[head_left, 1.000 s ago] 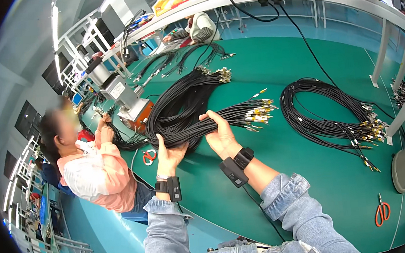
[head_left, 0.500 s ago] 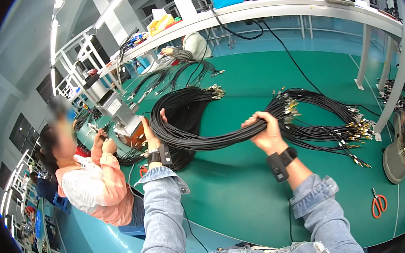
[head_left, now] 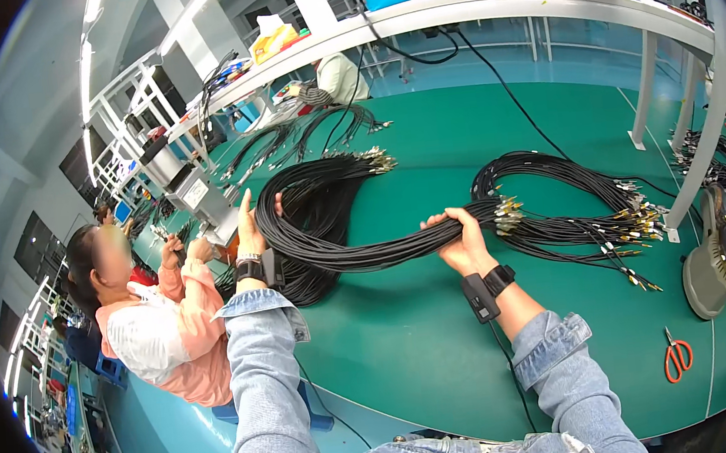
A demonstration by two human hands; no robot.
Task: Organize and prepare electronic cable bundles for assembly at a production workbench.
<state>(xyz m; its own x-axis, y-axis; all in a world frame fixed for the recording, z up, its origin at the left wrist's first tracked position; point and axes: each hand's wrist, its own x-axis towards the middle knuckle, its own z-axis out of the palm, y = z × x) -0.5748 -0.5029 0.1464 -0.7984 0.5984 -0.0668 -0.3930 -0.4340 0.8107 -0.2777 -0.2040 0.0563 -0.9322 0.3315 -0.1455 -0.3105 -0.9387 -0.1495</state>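
Note:
A thick bundle of black cables bends in a U between my two hands above the green table. Near its right end, my right hand is closed around it, and metal connector tips stick out past the fingers. My left hand cups the left bend, thumb up on the near side, fingertips showing on the far side. Beneath and behind that bend lies another black cable bundle, its connectors pointing right. To the right of my right hand rests a curved cable bundle with many connectors.
Red-handled scissors and a grey-green machine with a round brush-like part sit at the right. A press-like machine stands left, beside a co-worker in a pink-and-white jacket. A white shelf spans the back; more cables lie beneath.
The held bundle and both hands have shifted slightly left. Its connector end has moved away from the cables lying at the right. The whole view has shifted a little.

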